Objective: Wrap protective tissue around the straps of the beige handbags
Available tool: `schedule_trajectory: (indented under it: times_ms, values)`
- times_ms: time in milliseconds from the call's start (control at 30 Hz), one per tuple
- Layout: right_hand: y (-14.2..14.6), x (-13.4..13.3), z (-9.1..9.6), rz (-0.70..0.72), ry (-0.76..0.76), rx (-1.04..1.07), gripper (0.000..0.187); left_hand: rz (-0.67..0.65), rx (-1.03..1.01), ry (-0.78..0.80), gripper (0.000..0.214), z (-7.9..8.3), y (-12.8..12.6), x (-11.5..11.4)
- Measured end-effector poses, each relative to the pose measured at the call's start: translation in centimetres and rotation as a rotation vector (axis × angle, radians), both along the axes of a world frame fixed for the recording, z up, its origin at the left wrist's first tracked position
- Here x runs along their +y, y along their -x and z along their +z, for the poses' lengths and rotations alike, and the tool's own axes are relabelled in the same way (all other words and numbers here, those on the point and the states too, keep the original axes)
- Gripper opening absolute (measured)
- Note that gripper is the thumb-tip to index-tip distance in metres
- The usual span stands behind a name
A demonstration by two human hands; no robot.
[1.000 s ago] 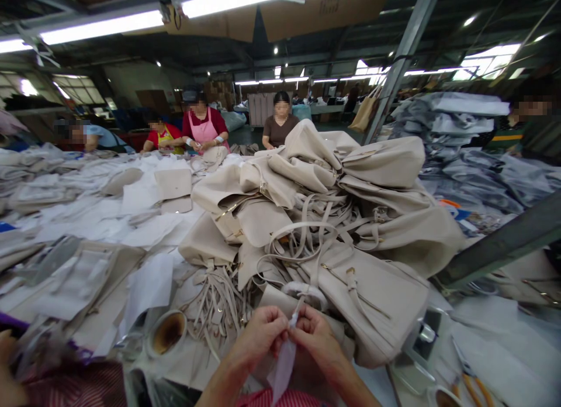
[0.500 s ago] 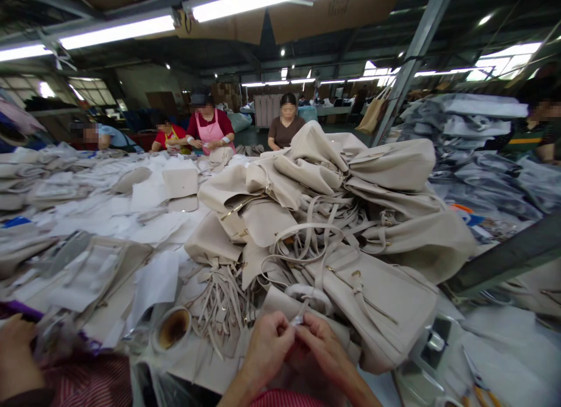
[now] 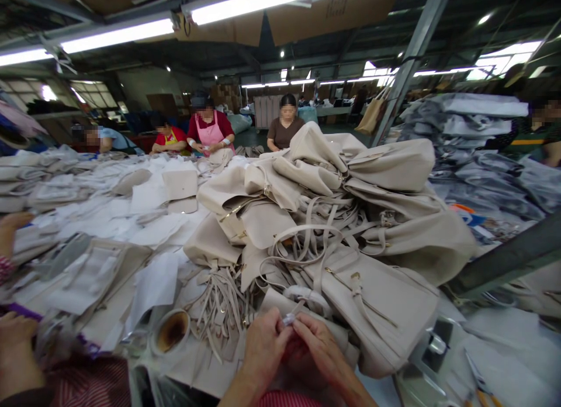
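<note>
My left hand [image 3: 262, 347] and my right hand [image 3: 319, 347] meet low in the middle, fingertips pinched together on a small white wrapped piece [image 3: 288, 319] at the end of a bag strap. Just beyond them lies a beige handbag [image 3: 377, 304], part of a tall pile of beige handbags [image 3: 324, 196] with tangled straps. A bundle of loose beige straps [image 3: 221, 304] lies to the left of my hands.
A stained cup [image 3: 172, 331] stands left of my hands. White paper sheets and flat bag parts [image 3: 109, 220] cover the table. A co-worker's hand and striped sleeve [image 3: 26, 360] are at lower left. Several people work at the far side. Grey bagged stacks [image 3: 473, 138] rise right; pliers sit lower right.
The white paper strip hanging below my hands a second ago is gone from view. My fingers stay pinched at the strap end. A co-worker's hand has come up at the left.
</note>
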State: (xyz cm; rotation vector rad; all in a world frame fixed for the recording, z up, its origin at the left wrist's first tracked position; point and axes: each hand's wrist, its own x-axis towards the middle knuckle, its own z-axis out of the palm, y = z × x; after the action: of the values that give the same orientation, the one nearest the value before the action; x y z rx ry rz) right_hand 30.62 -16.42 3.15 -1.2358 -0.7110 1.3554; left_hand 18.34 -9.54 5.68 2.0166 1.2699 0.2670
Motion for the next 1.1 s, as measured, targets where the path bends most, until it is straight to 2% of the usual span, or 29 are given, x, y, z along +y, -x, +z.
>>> schedule_trajectory:
  times_ms: [167, 300, 400, 533, 633, 700, 767, 833, 933, 1100]
  values:
    - [0.0, 0.0, 0.0, -0.042, 0.027, -0.042, 0.043, 0.003, -0.178, 0.068, 0.023, -0.5, 0.5, -0.3]
    - [0.5, 0.4, -0.5, -0.1, 0.068, -0.12, 0.051, 0.067, -0.341, 0.271, 0.031, -0.8, 0.7, -0.3]
    - [0.7, 0.6, -0.7, -0.119, 0.07, -0.182, 0.057, 0.141, -0.352, 0.411, 0.037, -1.7, 0.5, -0.4]
    - [0.4, 0.6, -0.2, -0.148, 0.053, -0.2, 0.059, 0.19, -0.263, 0.639, 0.042, -3.7, 0.4, -0.7]
    - [0.0, 0.5, 0.3, -0.162, 0.047, -0.181, 0.058, 0.166, -0.23, 0.585, 0.04, -3.7, 1.1, -0.8]
    - [-0.1, 0.4, 0.4, -0.161, 0.058, -0.168, 0.058, 0.13, -0.209, 0.382, 0.03, -2.2, 1.8, -0.6]
    - [-0.1, 0.4, 0.4, -0.152, 0.06, -0.16, 0.058, 0.09, -0.214, 0.106, 0.015, -0.2, 2.2, -0.4]
    - [-0.1, 0.4, 0.3, -0.146, 0.054, -0.146, 0.057, 0.044, -0.262, -0.049, 0.012, 1.5, 2.2, -0.2]
    - [0.0, 0.3, 0.3, -0.14, 0.063, -0.124, 0.057, -0.029, -0.302, 0.079, 0.019, 1.9, 1.5, 0.0]
    - [0.2, 0.2, 0.4, -0.161, 0.095, -0.138, 0.058, -0.006, -0.386, 0.423, 0.036, -0.8, 0.6, -0.1]
